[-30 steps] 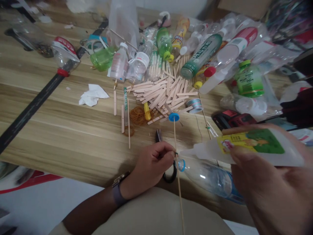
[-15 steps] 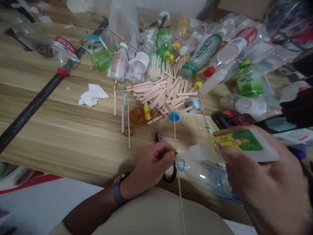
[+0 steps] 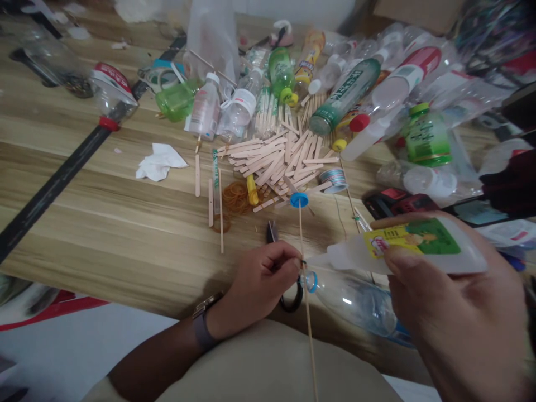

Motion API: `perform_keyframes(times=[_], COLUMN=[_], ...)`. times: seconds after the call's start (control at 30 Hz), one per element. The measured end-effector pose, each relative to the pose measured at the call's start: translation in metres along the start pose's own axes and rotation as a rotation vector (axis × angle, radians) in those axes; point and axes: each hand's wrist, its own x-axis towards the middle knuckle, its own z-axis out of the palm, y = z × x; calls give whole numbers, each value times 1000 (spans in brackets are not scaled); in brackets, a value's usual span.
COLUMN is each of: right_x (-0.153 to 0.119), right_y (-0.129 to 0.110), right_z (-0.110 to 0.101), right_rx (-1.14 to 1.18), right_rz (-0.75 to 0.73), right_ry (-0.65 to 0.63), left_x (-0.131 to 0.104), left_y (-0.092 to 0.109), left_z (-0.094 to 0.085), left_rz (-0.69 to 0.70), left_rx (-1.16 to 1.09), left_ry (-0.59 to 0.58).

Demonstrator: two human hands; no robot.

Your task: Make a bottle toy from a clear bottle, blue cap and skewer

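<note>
My left hand (image 3: 268, 279) pinches a thin wooden skewer (image 3: 307, 318) where a small dark green band sits around it. A blue bottle cap (image 3: 298, 200) is fixed on the skewer's far end. In my right hand (image 3: 452, 312) is a squeeze bottle of glue (image 3: 402, 245) with a yellow and green label, lying sideways. Its thin nozzle points left, close to the skewer by my left fingertips; whether it touches I cannot tell. Beneath my hands lie a clear plastic bottle (image 3: 352, 298) and black-handled scissors (image 3: 292, 298), partly covered by my left hand.
Craft sticks (image 3: 272, 159) are heaped in the middle, beside rubber bands (image 3: 235, 198) and a spool of wire (image 3: 334, 180). Many plastic bottles crowd the back, including a green bottle (image 3: 345, 95). At right is a red and black power tool (image 3: 393, 202). A crumpled tissue (image 3: 159, 162) lies left.
My right hand has shifted slightly right with the glue bottle, and the nozzle has drawn back a little from the skewer. My left hand holds nearly still.
</note>
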Motion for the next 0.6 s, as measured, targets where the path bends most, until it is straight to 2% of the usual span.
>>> perform_keyframes(times=[0.1,0.23,0.3,0.37,0.6], right_x=[-1,-1,-2,-2,-2], right_y=[-1,-1,-1,-1,9], right_z=[-1,-2,-3,-3,-2], right_rx=[-37,-65,-83,-73,9], right_rz=[-30,-62,-76,-62,34], right_ry=[-30,34,16,-9,23], left_x=[0,0,0,0,0], left_y=[-1,-1,-1,-1,-1], left_z=[-1,-1,0,0,0], left_rz=[0,9,6,-1,-8], left_rx=[9,10,5,6,8], left_ry=[1,3,4,8,5])
